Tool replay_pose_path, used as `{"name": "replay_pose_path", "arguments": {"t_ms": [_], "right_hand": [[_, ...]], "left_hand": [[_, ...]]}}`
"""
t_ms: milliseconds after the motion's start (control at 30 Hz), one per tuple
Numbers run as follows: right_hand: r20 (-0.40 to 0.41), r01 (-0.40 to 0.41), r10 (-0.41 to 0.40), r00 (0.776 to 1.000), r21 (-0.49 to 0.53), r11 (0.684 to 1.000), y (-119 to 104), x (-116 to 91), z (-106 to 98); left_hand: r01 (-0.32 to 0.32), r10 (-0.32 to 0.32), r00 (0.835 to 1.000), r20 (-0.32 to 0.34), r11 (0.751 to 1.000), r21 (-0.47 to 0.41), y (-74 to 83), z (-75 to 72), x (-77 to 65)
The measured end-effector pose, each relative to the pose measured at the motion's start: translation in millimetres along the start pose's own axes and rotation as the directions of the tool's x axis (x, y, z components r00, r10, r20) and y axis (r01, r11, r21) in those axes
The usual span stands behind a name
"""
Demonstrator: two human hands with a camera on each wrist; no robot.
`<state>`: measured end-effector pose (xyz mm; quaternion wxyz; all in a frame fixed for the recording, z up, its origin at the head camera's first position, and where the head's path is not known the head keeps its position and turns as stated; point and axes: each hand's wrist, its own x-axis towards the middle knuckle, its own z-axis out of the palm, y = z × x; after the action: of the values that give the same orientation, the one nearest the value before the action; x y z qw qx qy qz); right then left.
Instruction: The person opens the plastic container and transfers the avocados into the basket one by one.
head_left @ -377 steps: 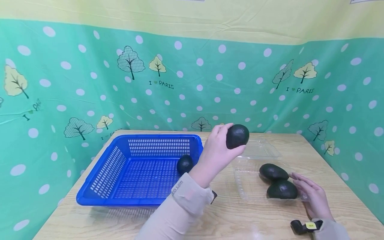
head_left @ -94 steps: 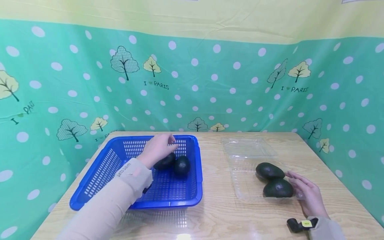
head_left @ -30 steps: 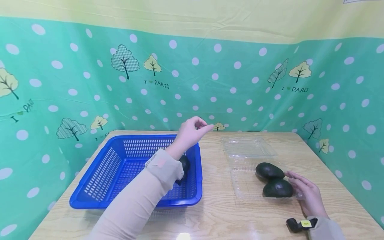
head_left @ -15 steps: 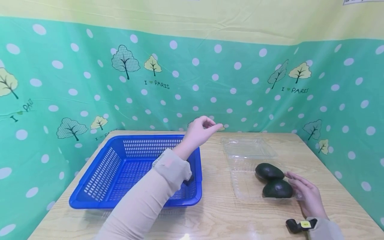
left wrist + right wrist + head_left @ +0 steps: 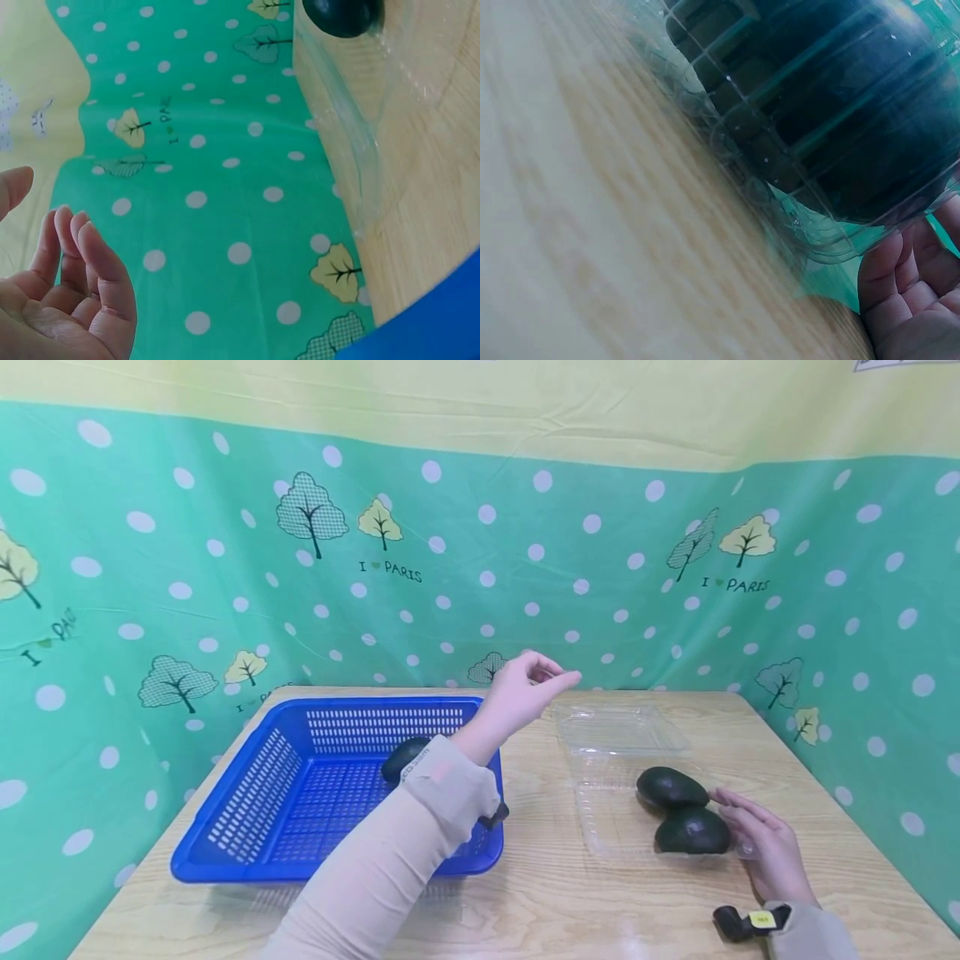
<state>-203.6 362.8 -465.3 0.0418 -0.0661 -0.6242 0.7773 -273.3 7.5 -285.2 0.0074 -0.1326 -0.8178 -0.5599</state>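
My left hand (image 5: 525,689) hovers in the air between the blue basket (image 5: 337,868) and the clear plastic container (image 5: 600,822). Its fingers are loosely bent; the left wrist view shows nothing in the left hand (image 5: 75,300). Inside the basket lies a dark avocado (image 5: 403,760), partly covered by the left sleeve. Two more avocados, a rear one (image 5: 671,789) and a front one (image 5: 693,831), touch each other at the container's right side. My right hand (image 5: 768,843) holds the container's right edge, its fingers (image 5: 881,274) at the rim in the right wrist view.
The container's hinged lid (image 5: 622,729) lies open toward the back of the wooden table (image 5: 555,902). Polka-dot green and yellow cloth (image 5: 525,560) encloses the back and sides. A black wrist camera (image 5: 738,922) sits on the right cuff.
Earlier the left hand carried an avocado over to the basket. It has since left the basket without it, moving right toward the container. The right hand stays at the container's edge.
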Motion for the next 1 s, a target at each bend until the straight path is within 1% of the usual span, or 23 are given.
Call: {"name": "replay_pose_path", "arguments": {"t_ms": [233, 500, 667, 867, 1000], "right_hand": [[0.020, 0.014, -0.014, 1.000, 0.016, 1.000, 2, 1, 0], [0.010, 0.015, -0.016, 1.000, 0.015, 1.000, 1, 1, 0], [0.008, 0.013, -0.013, 1.000, 0.017, 1.000, 1, 0, 0], [0.011, 0.016, -0.016, 1.000, 0.028, 0.999, 2, 1, 0], [0.008, 0.008, -0.008, 1.000, 0.034, 0.999, 2, 1, 0]], "left_hand": [[-0.007, 0.007, 1.000, 0.001, 1.000, -0.026, 3.0, 10.4, -1.8], [-0.030, 0.030, 1.000, 0.001, 1.000, 0.006, 3.3, 23.9, -3.7], [-0.027, 0.027, 1.000, 0.008, 1.000, 0.007, 3.7, 33.4, -5.6], [-0.062, 0.062, 0.998, 0.021, 0.997, 0.034, 6.3, 44.6, -11.6], [-0.072, 0.070, 0.997, 0.033, 0.995, 0.070, 7.5, 50.9, -16.6]]}}
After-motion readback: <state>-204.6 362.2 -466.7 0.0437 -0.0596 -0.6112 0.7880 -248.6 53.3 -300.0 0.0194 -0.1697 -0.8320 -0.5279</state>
